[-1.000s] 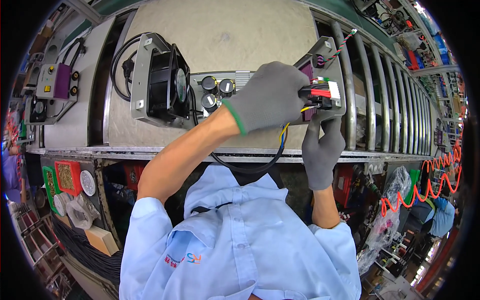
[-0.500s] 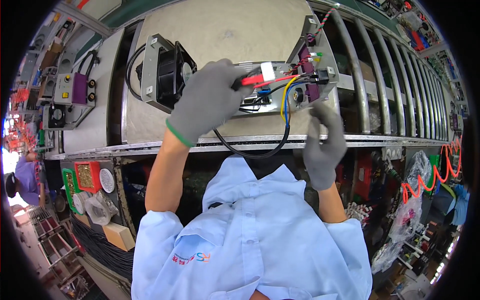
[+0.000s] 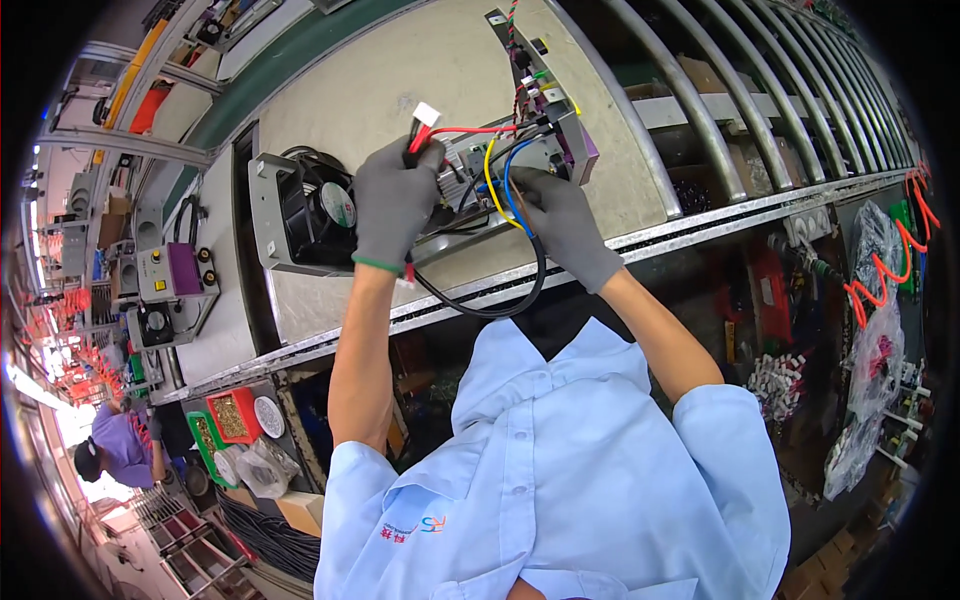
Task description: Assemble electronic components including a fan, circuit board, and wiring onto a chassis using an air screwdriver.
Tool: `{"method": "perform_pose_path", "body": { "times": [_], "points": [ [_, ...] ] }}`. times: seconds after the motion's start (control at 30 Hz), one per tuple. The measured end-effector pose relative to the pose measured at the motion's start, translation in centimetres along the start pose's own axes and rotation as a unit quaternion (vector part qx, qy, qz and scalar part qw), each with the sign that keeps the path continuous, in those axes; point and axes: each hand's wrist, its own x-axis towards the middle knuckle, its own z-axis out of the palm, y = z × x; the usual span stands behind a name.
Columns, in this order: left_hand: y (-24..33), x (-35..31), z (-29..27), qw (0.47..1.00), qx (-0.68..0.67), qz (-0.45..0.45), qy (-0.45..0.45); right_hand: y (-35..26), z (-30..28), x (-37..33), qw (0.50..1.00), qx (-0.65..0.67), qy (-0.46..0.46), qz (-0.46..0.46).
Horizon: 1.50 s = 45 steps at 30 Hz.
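Note:
My gloved left hand point(image 3: 397, 200) is closed around a bundle of red and black wires. A white plug connector point(image 3: 427, 114) on their end sticks up above its fingers. My right hand point(image 3: 568, 228), also gloved, reaches over the open metal chassis point(image 3: 264, 218), fingers bent in beside the blue wire point(image 3: 508, 178) and yellow wire point(image 3: 489, 176). Its fingertips are partly hidden, so what they grip cannot be made out. A black fan point(image 3: 322, 212) sits at the chassis's left end. The black cable point(image 3: 505, 309) loops below both hands over the bench edge.
Steel rollers point(image 3: 690, 110) run off to the right of the bench plate point(image 3: 350, 110). On the left stands another unit with a purple panel point(image 3: 180, 270). Below it are red point(image 3: 233, 415) and green bins of small parts. A red coiled hose point(image 3: 880, 265) hangs at the right.
My right hand has moved from the near side of the bench up into the chassis, beside the wires. My left hand still holds the red and black wires. The whole view has tilted.

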Motion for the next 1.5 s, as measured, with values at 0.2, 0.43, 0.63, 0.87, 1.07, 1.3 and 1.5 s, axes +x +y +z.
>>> {"method": "perform_pose_path", "body": {
  "times": [0.2, 0.43, 0.63, 0.87, 1.07, 1.3, 1.5],
  "points": [
    [-0.3, 1.6, 2.4, 0.996, -0.052, 0.047, -0.048, 1.9, 2.3, 2.5, 0.964, -0.164, 0.131, -0.161],
    [-1.9, 2.3, 3.5, 0.981, -0.116, 0.048, -0.146, 1.9, 1.3, 3.9, 0.917, -0.283, 0.119, -0.256],
    [-2.7, 2.4, 4.5, 0.977, -0.178, -0.008, -0.113, 3.5, 0.5, 5.2, 0.926, -0.359, 0.103, -0.051],
    [-2.3, 2.2, 4.3, 0.983, -0.147, -0.042, -0.099, 5.8, -0.2, 6.1, 0.960, -0.226, 0.149, -0.068],
    [-2.2, 1.9, 4.5, 0.982, -0.166, -0.009, -0.090, 5.0, -0.5, 6.1, 0.966, -0.214, 0.134, -0.060],
    [-2.4, 2.0, 4.5, 0.977, -0.188, -0.006, -0.098, 4.3, -0.8, 5.6, 0.955, -0.262, 0.106, -0.086],
    [-2.0, 1.7, 4.2, 0.978, -0.185, -0.022, -0.098, 3.7, -0.5, 5.3, 0.964, -0.231, 0.108, -0.072]
  ]
}}
